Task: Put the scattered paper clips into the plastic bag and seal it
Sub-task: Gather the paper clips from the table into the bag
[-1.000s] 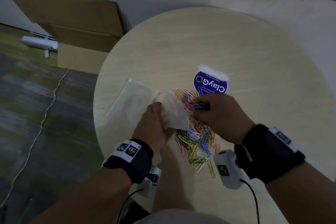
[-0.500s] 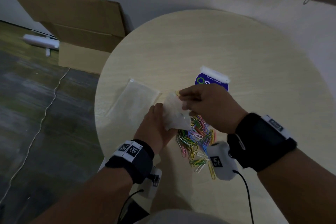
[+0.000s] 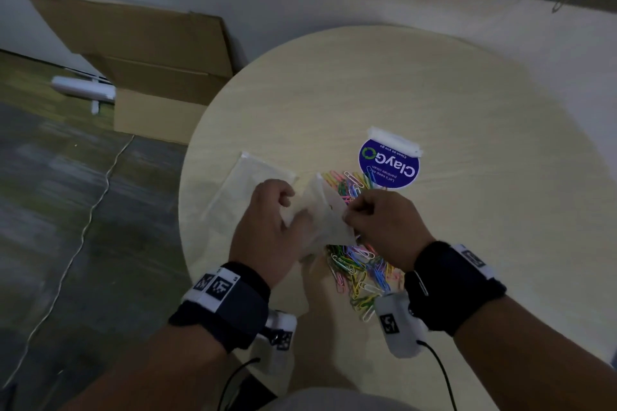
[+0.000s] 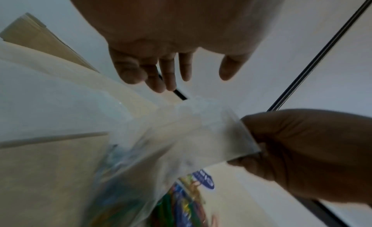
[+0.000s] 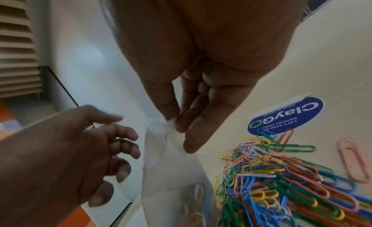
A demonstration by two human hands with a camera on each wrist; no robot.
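Note:
A small clear plastic bag [image 3: 325, 210] hangs over the round table [image 3: 467, 117], between my hands. My right hand [image 3: 350, 217] pinches its top edge between thumb and fingers; the right wrist view shows that pinch [image 5: 177, 127] on the crumpled bag [image 5: 173, 174]. A few clips [image 5: 196, 197] show through its lower part. My left hand [image 3: 288, 202] hovers beside the bag, fingers loosely curled [image 4: 169, 81] and holding nothing. Several coloured paper clips [image 3: 359, 272] lie heaped under and beyond the bag, and the heap [image 5: 281, 182] is close in the right wrist view.
A second flat clear bag [image 3: 243, 190] lies on the table left of my hands. A blue round ClayGo sticker [image 3: 389, 163] sits just beyond the clips. Cardboard boxes [image 3: 150, 53] lean against the wall on the floor to the left, and a cable [image 3: 83, 227] runs there.
My right hand left the clip heap, came to the bag's mouth and now pinches its top edge. My left hand's fingers have come off the bag and moved slightly left.

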